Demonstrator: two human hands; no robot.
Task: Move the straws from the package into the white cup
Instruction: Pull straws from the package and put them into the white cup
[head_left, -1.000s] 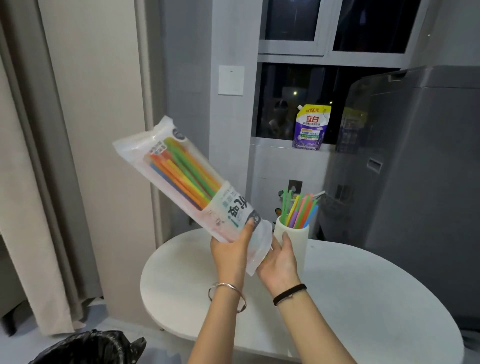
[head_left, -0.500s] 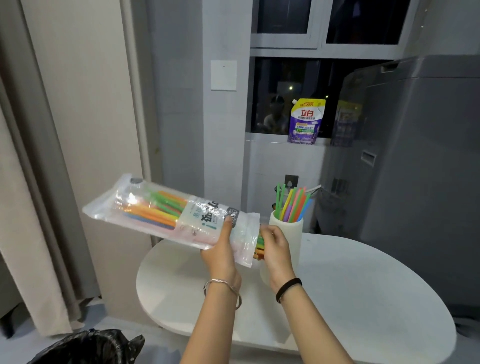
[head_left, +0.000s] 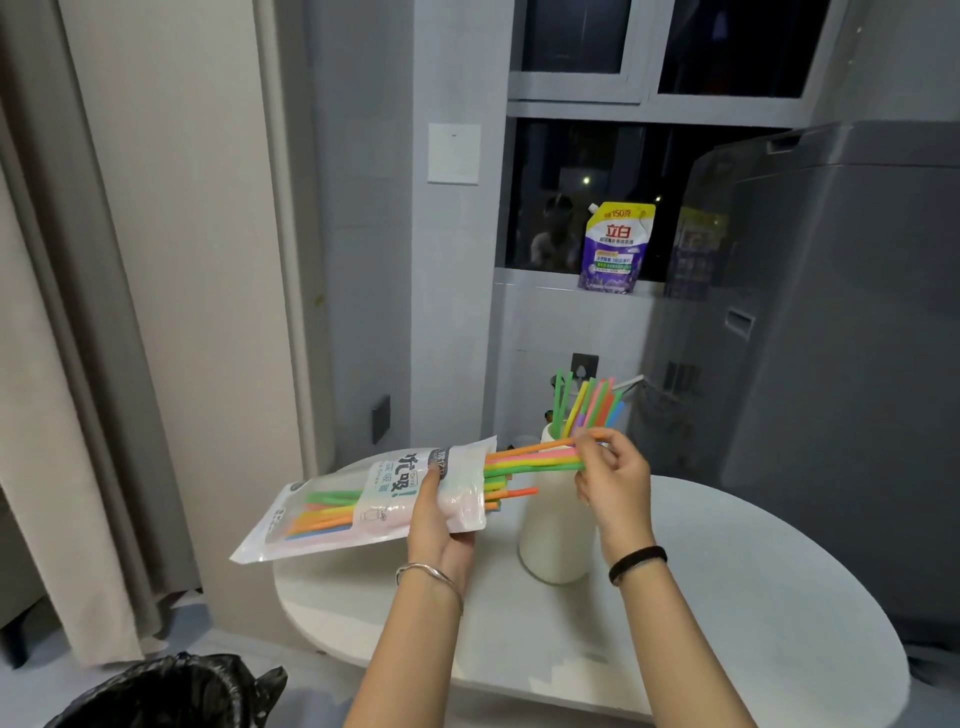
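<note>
detergent pouch (head_left: 616, 247), blk bin bag (head_left: 171, 691), curtain (head_left: 57, 364)

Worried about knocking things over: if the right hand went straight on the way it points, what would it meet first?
Likely the upright straws in the cup, just beyond the right hand; depth is unclear, so it might pass beside them.
</note>
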